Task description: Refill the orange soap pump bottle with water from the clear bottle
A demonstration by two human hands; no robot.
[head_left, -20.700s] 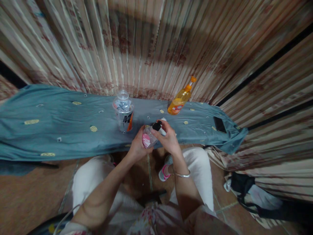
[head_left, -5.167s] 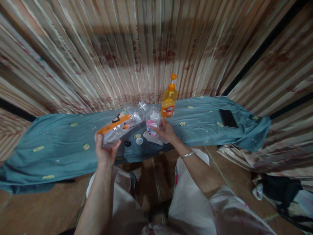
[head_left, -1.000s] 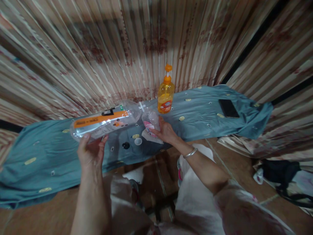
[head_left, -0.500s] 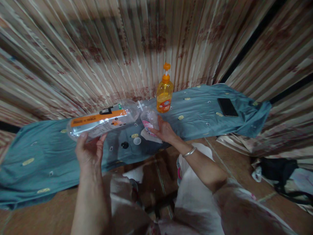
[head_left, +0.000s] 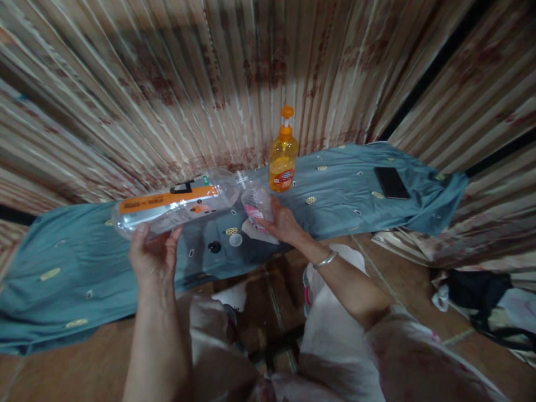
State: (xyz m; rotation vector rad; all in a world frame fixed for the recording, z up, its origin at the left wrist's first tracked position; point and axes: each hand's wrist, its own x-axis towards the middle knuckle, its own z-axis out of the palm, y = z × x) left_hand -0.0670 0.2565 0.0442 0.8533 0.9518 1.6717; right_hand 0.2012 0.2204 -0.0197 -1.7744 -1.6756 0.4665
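My left hand grips the lower end of a large clear plastic bottle with an orange and silver label. The bottle lies nearly level above the cloth, its neck pointing right. Closed around a smaller clear bottle with a pink label is my right hand. This one leans left, and the two mouths meet or almost meet; I cannot tell whether they touch. Beneath the small bottle lies a whitish flat piece, perhaps paper or cloth. A black cap and a translucent white cap rest on the cloth between my hands.
An orange pump bottle with yellow-orange liquid stands behind the small bottle. Farther right lies a black phone. A blue-green patterned cloth covers the narrow table. Striped curtains hang behind it, and a dark bag sits on the floor at right.
Both hands keep their grips and nearly the same pose. The large bottle's base end has shifted very slightly left; otherwise only a small camera shift shows.
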